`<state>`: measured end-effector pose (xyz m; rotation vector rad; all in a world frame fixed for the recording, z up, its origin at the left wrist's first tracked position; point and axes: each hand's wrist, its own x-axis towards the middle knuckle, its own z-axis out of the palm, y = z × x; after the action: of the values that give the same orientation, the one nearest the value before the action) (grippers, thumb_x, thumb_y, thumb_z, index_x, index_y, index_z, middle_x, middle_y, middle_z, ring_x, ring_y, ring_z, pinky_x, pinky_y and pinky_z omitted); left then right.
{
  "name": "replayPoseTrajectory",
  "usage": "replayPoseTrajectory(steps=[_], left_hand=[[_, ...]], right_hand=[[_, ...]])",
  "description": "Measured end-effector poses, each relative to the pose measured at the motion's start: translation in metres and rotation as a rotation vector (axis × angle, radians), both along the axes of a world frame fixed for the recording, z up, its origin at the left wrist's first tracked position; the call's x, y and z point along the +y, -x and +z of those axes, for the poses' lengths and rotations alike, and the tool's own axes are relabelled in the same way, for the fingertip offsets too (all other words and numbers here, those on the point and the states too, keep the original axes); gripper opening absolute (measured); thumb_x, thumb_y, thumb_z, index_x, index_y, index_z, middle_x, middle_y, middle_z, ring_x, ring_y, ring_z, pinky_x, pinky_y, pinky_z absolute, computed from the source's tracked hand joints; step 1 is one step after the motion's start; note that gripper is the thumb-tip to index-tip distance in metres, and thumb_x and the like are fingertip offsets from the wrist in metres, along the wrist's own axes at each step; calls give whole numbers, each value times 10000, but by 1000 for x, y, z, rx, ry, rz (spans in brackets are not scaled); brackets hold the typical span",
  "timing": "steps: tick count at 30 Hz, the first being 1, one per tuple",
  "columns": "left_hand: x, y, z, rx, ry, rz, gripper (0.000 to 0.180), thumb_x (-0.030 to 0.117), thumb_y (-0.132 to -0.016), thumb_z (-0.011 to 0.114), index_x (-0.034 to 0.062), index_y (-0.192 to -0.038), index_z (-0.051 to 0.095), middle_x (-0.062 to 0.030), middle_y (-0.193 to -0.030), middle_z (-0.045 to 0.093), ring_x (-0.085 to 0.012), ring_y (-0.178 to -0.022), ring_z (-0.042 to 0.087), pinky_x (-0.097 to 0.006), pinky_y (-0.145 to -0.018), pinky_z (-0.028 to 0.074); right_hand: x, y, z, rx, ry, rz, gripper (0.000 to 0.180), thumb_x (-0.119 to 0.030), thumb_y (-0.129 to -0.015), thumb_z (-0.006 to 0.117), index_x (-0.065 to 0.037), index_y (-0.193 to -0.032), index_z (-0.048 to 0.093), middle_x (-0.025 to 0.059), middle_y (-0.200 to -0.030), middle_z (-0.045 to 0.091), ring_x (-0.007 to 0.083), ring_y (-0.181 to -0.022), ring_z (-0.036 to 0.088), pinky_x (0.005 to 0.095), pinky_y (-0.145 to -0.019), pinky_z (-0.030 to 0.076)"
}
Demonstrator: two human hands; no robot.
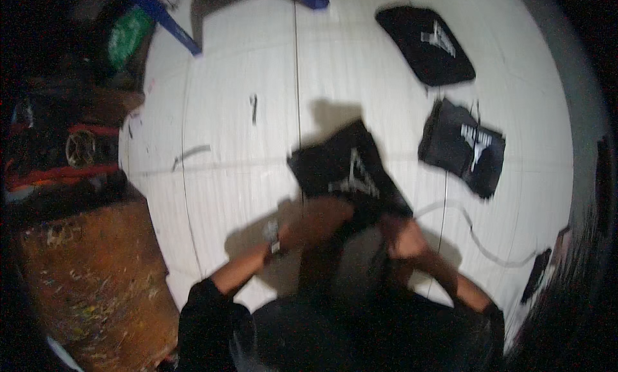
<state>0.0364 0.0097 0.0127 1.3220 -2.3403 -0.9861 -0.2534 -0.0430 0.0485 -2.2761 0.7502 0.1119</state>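
Between my hands is a black fabric piece (341, 162) with a white print, tilted. Its shadow falls on the white floor beyond it, so it appears lifted. My left hand (322, 222), blurred, is closed at its near left edge, and a pale band shows on that wrist. My right hand (405, 238), also blurred, grips the near right corner. The fingertips of both hands are partly hidden by smear and shade. To the right lies a stack of similar printed black pieces (444, 143). Farther off rests another flat black printed piece (425, 47).
White tiled floor (225, 127) spreads around me. Two dark scraps, a short strip (253, 109) and a curved strip (193, 153), lie on it. A thin cord (473, 237) runs right toward a dark object (536, 275). At left stands a stained brown board (96, 282); blue legs (170, 24) rise beyond.
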Motion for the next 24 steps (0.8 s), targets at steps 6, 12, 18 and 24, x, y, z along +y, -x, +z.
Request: replayPoseTrajectory(steps=[6,12,18,24], left_hand=[[15,19,42,-120,99,22,315,101,-848,636,34,-1156,633,-106,-1069,645,-284,-965,635,-456,-859,521],[-8,33,98,-114,196,34,226,131,-842,664,11,-1033,641,-97,-989,633,-279,-928,630,-410,-789,515],[-29,29,75,163,-223,202,154,153,-920,647,4,-954,655,-173,-920,651,-381,-850,666,-462,-749,536],[-35,28,59,243,-407,330,163,162,-950,651,10,-977,707,-191,-957,714,-375,-857,712,-442,-768,564]], right_hand=[[-1,-5,-22,-163,-715,-580,203,-151,-1011,580,30,-1054,660,53,-773,620,189,-663,581,339,-615,476],[14,-30,15,-378,-656,-780,240,-153,-1039,560,-11,-1191,679,52,-810,686,127,-683,623,276,-617,497],[28,-32,-13,-250,-241,-599,250,-134,-986,637,-20,-1203,687,110,-860,728,137,-719,685,306,-642,540],[32,-25,-49,-453,167,-272,193,-113,-976,637,-23,-1144,668,131,-827,719,174,-709,722,335,-616,553]])
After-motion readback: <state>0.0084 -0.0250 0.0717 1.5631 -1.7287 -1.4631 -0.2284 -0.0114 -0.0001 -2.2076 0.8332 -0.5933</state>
